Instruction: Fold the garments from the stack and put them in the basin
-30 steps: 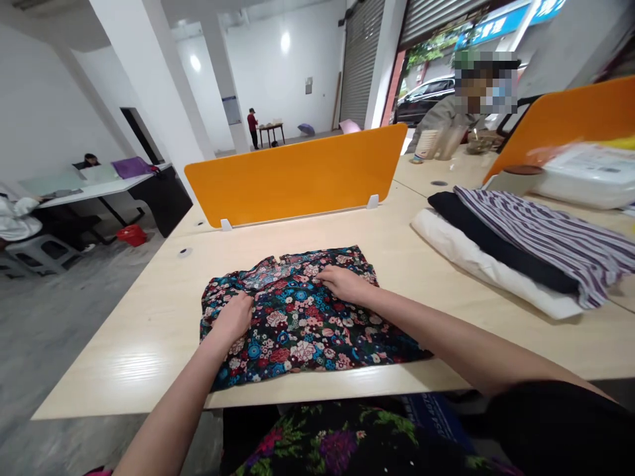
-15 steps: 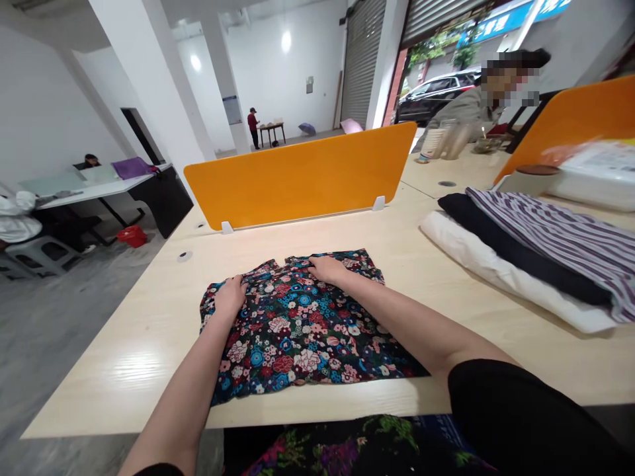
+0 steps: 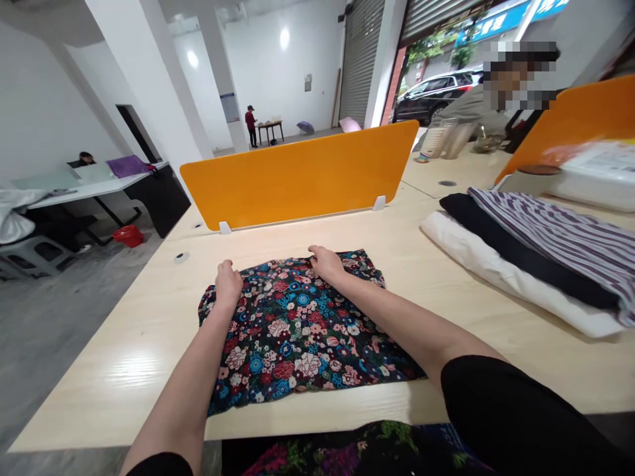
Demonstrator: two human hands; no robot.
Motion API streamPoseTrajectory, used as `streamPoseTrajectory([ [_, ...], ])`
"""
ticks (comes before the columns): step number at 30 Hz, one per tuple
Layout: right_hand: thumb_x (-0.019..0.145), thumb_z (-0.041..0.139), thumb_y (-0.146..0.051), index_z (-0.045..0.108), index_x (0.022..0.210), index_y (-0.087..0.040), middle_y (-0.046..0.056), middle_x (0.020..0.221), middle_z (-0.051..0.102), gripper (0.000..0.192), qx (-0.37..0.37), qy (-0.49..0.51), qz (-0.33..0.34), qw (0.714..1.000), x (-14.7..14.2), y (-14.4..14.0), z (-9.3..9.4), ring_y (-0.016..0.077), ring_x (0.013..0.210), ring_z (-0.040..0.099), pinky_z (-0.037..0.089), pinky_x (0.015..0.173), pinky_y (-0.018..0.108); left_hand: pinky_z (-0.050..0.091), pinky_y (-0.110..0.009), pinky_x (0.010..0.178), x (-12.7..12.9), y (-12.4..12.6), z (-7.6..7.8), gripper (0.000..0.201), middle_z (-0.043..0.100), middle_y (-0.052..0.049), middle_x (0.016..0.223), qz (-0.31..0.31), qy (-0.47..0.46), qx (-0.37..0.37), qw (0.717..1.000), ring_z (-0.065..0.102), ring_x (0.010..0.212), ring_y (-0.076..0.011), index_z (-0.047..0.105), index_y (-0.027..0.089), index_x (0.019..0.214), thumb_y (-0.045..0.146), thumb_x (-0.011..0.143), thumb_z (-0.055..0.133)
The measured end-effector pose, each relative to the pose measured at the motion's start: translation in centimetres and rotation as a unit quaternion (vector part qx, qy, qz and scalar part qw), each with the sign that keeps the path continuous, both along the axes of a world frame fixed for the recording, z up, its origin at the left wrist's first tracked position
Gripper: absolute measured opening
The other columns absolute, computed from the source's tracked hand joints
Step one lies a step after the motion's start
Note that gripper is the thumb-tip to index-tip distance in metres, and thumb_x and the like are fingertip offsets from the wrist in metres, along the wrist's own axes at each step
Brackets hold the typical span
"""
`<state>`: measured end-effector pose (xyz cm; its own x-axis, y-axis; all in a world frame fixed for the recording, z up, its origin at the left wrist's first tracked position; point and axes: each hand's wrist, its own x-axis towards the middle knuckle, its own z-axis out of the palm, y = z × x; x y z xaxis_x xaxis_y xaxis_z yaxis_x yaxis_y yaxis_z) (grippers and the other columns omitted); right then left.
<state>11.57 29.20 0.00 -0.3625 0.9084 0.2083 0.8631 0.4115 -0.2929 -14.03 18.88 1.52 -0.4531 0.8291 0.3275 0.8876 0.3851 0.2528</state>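
Note:
A dark floral-print garment lies folded into a rough rectangle on the light wooden table in front of me. At its far left edge is my left hand, its fingers curled round the cloth. My right hand grips the same far edge, right of the middle, with the thumb side on the fabric. The fingertips of both hands are partly hidden behind the edge. Between the hands the far edge runs nearly straight, slightly wrinkled.
An orange divider stands behind the garment. To the right lies a stack of folded clothes, with striped cloth over black and white pieces. Cups and a person are beyond. The table ends close to my body.
The notch in the garment's far edge no longer shows, and that edge now looks straighter. Both hands have shifted slightly, their fingers now curling over the edge.

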Motion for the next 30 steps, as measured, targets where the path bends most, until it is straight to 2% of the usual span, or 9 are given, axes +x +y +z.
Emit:
streamPoseTrajectory([
  [2,0.090,0.042,-0.019,0.057,0.125,-0.018,0.011,0.121,0.063,0.039,0.035,0.007,0.007,0.999,0.4,-0.5,-0.9,0.0253,0.108,0.056,0.042,0.087,0.033,0.045,-0.036,0.090,0.9,-0.7,-1.1,0.031,0.054,-0.019,0.117,-0.022,-0.003,0.032,0.999,0.057,0.107,-0.0260,0.052,0.009,0.116,0.016,0.090,0.035],
  [4,0.092,0.040,-0.022,0.058,0.122,-0.018,0.012,0.122,0.062,0.036,0.069,0.014,0.031,0.997,1.2,-0.9,-1.7,0.0254,0.113,0.053,0.039,0.091,0.035,0.044,-0.035,0.094,1.7,-1.8,-2.3,0.030,0.055,-0.017,0.117,-0.097,0.001,0.049,0.994,0.056,0.110,-0.0243,0.053,0.012,0.114,0.019,0.092,0.033],
  [6,0.095,0.037,-0.024,0.060,0.119,-0.019,0.011,0.124,0.061,0.034,0.085,0.010,0.062,0.994,2.2,-0.9,-2.3,0.0246,0.114,0.052,0.038,0.094,0.036,0.039,-0.038,0.103,2.1,-2.7,-3.3,0.032,0.055,-0.015,0.123,-0.185,0.018,0.020,0.982,0.051,0.119,-0.0248,0.054,0.016,0.117,0.026,0.094,0.035],
  [8,0.097,0.035,-0.027,0.062,0.118,-0.021,0.010,0.127,0.059,0.034,0.074,-0.005,0.084,0.994,3.3,-0.6,-2.8,0.0240,0.118,0.050,0.036,0.098,0.038,0.031,-0.046,0.110,1.8,-3.2,-3.8,0.037,0.051,-0.013,0.136,-0.213,0.035,-0.039,0.976,0.040,0.131,-0.0291,0.053,0.020,0.125,0.034,0.093,0.042],
  [14,0.099,0.033,-0.031,0.058,0.127,-0.023,0.008,0.139,0.051,0.038,0.028,-0.010,0.080,0.996,5.1,0.6,-3.6,0.0206,0.128,0.042,0.028,0.107,0.043,0.020,-0.062,0.109,-2.3,-3.6,-3.8,0.050,0.034,-0.011,0.152,-0.117,0.070,-0.128,0.982,0.025,0.140,-0.0374,0.047,0.028,0.138,0.043,0.091,0.043],
  [19,0.098,0.033,-0.041,0.053,0.132,-0.027,0.009,0.147,0.042,0.042,0.053,-0.043,0.044,0.997,6.1,0.8,-3.6,0.0283,0.136,0.032,0.016,0.109,0.061,0.022,-0.061,0.109,-6.0,-4.8,-4.0,0.053,0.033,-0.011,0.153,-0.099,0.036,-0.124,0.987,0.028,0.139,-0.0357,0.041,0.029,0.142,0.043,0.091,0.042],
  [22,0.097,0.033,-0.048,0.046,0.138,-0.030,0.008,0.150,0.038,0.047,0.010,-0.065,0.009,0.998,7.0,1.2,-3.8,0.0312,0.137,0.029,0.015,0.107,0.067,0.021,-0.061,0.109,-7.3,-5.1,-4.3,0.050,0.033,-0.011,0.153,-0.092,0.058,-0.135,0.985,0.025,0.140,-0.0360,0.045,0.027,0.140,0.040,0.093,0.035],
  [27,0.096,0.038,-0.040,0.050,0.134,-0.024,0.010,0.145,0.044,0.044,0.021,0.013,0.016,1.000,7.8,1.9,-3.9,0.0291,0.134,0.035,0.020,0.110,0.060,0.024,-0.061,0.108,-7.5,-5.1,-4.1,0.054,0.035,-0.014,0.151,-0.022,0.071,-0.107,0.992,0.028,0.138,-0.0346,0.040,0.022,0.143,0.045,0.095,0.029],
  [30,0.092,0.043,-0.036,0.056,0.127,-0.016,0.015,0.137,0.052,0.043,0.052,0.142,-0.071,0.986,9.5,1.8,-3.5,0.0274,0.128,0.044,0.031,0.108,0.047,0.022,-0.062,0.109,-6.5,-5.8,-3.2,0.059,0.035,-0.017,0.151,0.014,0.106,-0.062,0.992,0.026,0.140,-0.0348,0.039,0.014,0.143,0.047,0.095,0.028],
])
